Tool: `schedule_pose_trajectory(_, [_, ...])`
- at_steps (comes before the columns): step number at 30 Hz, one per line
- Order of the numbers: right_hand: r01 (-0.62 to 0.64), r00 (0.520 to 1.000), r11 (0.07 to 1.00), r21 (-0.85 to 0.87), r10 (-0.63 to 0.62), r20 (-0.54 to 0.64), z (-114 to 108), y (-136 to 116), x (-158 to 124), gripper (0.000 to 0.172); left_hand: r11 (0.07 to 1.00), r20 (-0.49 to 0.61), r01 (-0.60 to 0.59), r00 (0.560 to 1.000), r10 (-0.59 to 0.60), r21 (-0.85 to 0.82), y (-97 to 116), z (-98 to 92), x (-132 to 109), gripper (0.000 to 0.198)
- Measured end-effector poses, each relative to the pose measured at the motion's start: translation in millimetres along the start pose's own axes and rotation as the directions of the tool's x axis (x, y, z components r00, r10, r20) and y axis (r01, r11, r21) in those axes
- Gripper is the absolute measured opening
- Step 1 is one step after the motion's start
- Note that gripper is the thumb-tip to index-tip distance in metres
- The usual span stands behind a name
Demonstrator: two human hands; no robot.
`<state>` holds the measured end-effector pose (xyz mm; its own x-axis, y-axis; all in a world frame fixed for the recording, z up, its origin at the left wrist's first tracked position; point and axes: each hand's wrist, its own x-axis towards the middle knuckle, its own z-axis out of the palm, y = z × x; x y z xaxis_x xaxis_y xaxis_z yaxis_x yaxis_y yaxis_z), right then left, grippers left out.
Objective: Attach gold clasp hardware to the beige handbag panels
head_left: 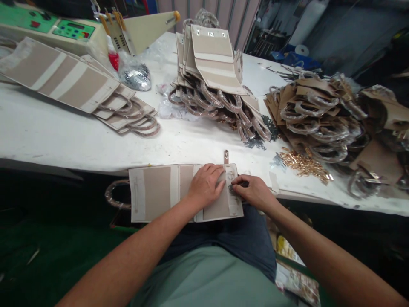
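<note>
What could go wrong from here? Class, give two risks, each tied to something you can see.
The beige panel lies mostly past the front edge of the table, so it might slip if the left hand lifted.
The small dark piece in the right hand could drop and be hard to find on the dark green floor.

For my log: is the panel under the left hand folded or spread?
Spread: the panel lies flat, its pale bands exposed.

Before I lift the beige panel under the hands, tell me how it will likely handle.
The beige panel seems fairly stiff: its left end lies flat past the table. It may fold along its pale bands, which run crosswise. Its handle could be slippery, being wrapped in shiny plastic.
</note>
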<state>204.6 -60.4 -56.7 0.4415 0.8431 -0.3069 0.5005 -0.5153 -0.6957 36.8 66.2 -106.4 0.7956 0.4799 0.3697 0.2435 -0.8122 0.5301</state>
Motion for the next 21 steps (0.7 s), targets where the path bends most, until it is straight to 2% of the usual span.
schedule_pose_trajectory(15, [0.119,0.99,0.943,-0.311,-0.137,-0.036,6.3,-0.6,0.3,0.006,1.0,0.01,0.0,1.0,0.0,0.011,0.0,1.0,-0.6,0.039])
schedule_pose_trajectory(18, [0.14,0.981,0.891,-0.433,-0.183,-0.059,10.0,0.1,-4.2,0.008,1.0,0.011,0.006,1.0,-0.006,0.012,0.8,-0.2,-0.4,0.04])
schedule_pose_trajectory(21, [0.202,0.965,0.864,-0.461,-0.256,-0.058,13.2,-0.7,-8.2,0.014,1.0,0.002,0.006,1.0,-0.006,0.014,0.9,-2.3,0.2,0.04])
